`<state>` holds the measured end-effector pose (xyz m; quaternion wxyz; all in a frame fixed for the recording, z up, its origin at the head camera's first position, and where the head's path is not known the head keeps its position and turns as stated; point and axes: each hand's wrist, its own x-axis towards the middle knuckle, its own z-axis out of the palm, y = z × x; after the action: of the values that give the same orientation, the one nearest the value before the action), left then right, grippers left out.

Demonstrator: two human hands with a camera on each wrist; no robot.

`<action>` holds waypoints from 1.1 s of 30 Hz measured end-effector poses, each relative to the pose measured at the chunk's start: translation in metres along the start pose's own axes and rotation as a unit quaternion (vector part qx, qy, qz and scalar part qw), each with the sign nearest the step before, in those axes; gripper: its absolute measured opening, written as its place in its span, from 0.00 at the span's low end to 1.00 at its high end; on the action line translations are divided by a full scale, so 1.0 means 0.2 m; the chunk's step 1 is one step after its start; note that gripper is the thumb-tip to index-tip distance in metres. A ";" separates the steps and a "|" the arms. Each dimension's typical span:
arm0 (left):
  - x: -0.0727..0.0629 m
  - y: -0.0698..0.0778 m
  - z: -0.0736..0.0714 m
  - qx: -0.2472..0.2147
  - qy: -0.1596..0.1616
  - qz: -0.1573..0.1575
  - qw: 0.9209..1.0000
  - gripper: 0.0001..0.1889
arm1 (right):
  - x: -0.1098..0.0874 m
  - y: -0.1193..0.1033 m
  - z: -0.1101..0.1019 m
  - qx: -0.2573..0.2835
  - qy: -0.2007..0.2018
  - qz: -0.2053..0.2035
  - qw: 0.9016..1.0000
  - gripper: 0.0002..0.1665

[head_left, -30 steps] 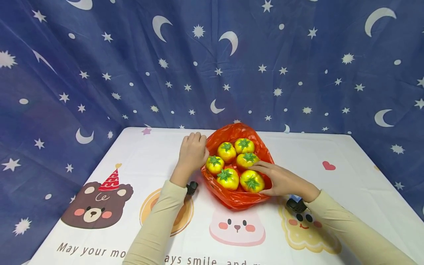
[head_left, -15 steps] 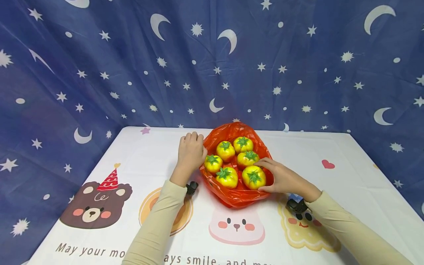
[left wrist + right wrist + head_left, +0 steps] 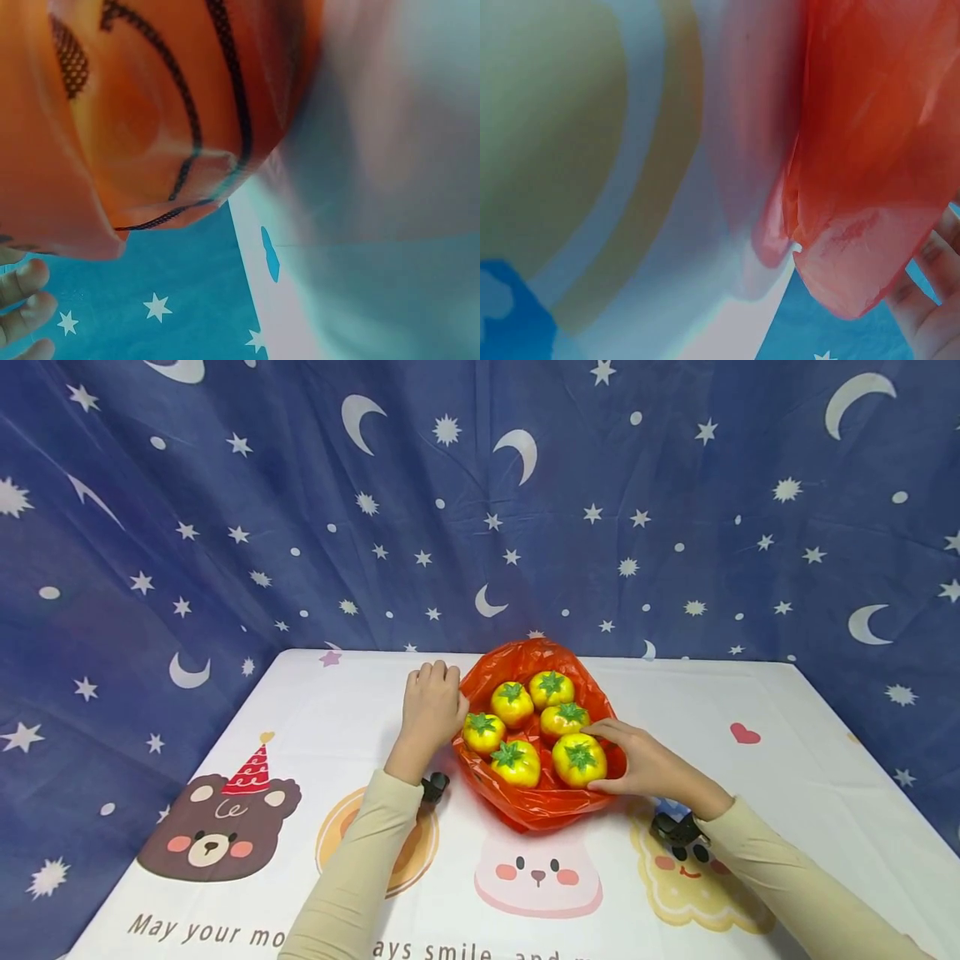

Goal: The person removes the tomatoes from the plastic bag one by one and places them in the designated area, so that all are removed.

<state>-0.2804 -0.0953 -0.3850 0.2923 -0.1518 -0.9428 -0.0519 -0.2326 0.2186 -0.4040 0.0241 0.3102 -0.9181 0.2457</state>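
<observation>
A red plastic bag stands wide open on the table, holding several glossy yellow fruits with green leafy tops, like tomatoes or persimmons. My left hand grips the bag's left rim; in the left wrist view its fingertips show beside the printed bag wall. Inside the right side of the bag, my right hand holds the front right yellow fruit between thumb and fingers. Another yellow fruit lies just behind it. The right wrist view shows the bag's outside, which hides the held fruit.
The white tablecloth carries printed cartoons, among them a brown bear, and lettering near the front. A blue curtain with moons and stars hangs behind the table's back edge and along the left.
The right hand's yellow fruit has turned so its green top faces more upward, and has shifted slightly right and back. The left hand stays at the bag's rim.
</observation>
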 end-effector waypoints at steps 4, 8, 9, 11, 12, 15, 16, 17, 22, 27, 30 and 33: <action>0.00 -0.01 0.00 -0.003 -0.005 -0.002 1.000 0.06 | 0.00 0.01 -0.01 0.012 0.010 -0.005 1.000 0.41; 0.00 -0.01 0.00 -0.004 -0.007 -0.004 1.000 0.07 | -0.01 0.01 -0.03 0.020 0.011 -0.001 1.000 0.41; 0.00 -0.01 0.00 -0.004 -0.007 -0.004 1.000 0.07 | -0.01 0.01 -0.04 0.022 0.011 -0.001 1.000 0.41; 0.00 -0.01 -0.01 -0.006 -0.006 -0.004 1.000 0.07 | -0.01 0.01 -0.05 0.027 0.013 -0.005 1.000 0.41; 0.00 -0.01 -0.01 -0.008 -0.006 -0.004 1.000 0.07 | -0.01 0.01 -0.06 0.033 0.015 -0.007 0.999 0.41; 0.01 -0.01 -0.01 -0.011 -0.002 -0.002 1.000 0.07 | -0.01 0.02 -0.08 0.040 0.021 -0.013 0.999 0.40; 0.01 -0.01 -0.01 -0.011 -0.002 -0.002 1.000 0.07 | -0.01 0.02 -0.09 0.043 0.022 -0.014 0.999 0.40; 0.00 -0.01 0.00 -0.011 -0.002 -0.002 1.000 0.06 | -0.01 0.02 -0.10 0.045 0.023 -0.015 0.999 0.39; 0.00 0.00 0.00 -0.013 -0.008 -0.004 1.000 0.06 | -0.02 0.03 -0.15 0.050 0.027 -0.022 0.998 0.39; 0.00 0.00 0.00 -0.019 -0.010 -0.005 1.000 0.06 | -0.01 0.03 -0.20 0.050 0.031 -0.023 0.998 0.39; 0.00 0.01 -0.01 -0.021 -0.014 -0.006 1.000 0.06 | 0.00 0.02 -0.22 0.047 0.032 -0.018 0.998 0.39; 0.00 0.01 -0.01 -0.021 -0.015 -0.006 1.000 0.06 | 0.01 0.02 -0.25 0.045 0.037 -0.016 0.998 0.39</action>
<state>-0.2790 -0.0945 -0.3837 0.2750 -0.1527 -0.9466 -0.0711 -0.2419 0.2437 -0.3606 0.0476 0.3165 -0.8993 0.2979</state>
